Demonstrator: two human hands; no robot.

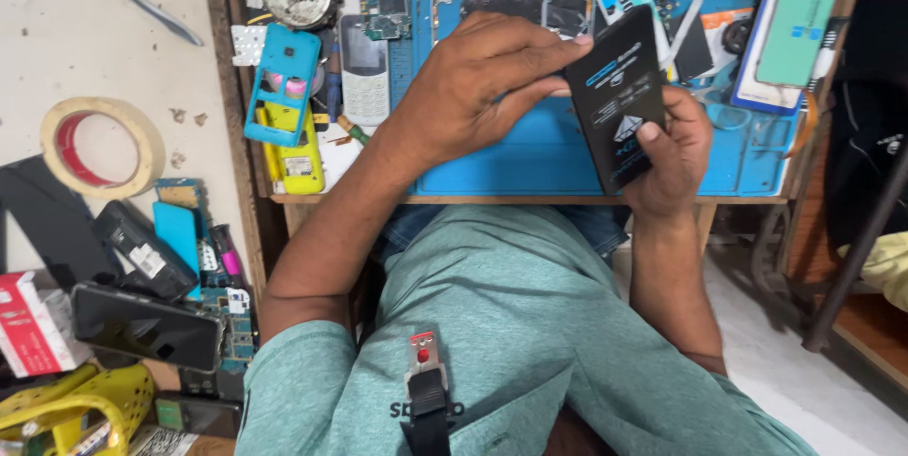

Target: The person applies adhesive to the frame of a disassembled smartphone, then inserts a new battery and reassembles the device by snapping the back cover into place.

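Head view: both hands grip a flat black rectangular packet (617, 96) at upper right of the frame.
Left hand (473, 87) pinches its top edge; right hand (673, 149) closes round its lower end, partly hiding the blue work mat (530, 149).

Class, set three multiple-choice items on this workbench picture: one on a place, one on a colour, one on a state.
1. Where does the tape roll lie?
A. far left of the bench
B. on the blue mat
C. on the floor

2. What colour is the mat?
A. red
B. blue
C. grey

3. How is the black packet held?
A. lying loose on the mat
B. by the left hand alone
C. by both the left hand and right hand

Answers: 1 A, it lies at the left edge; 2 B, blue shows under the hands; 3 C, fingers of both grip it.
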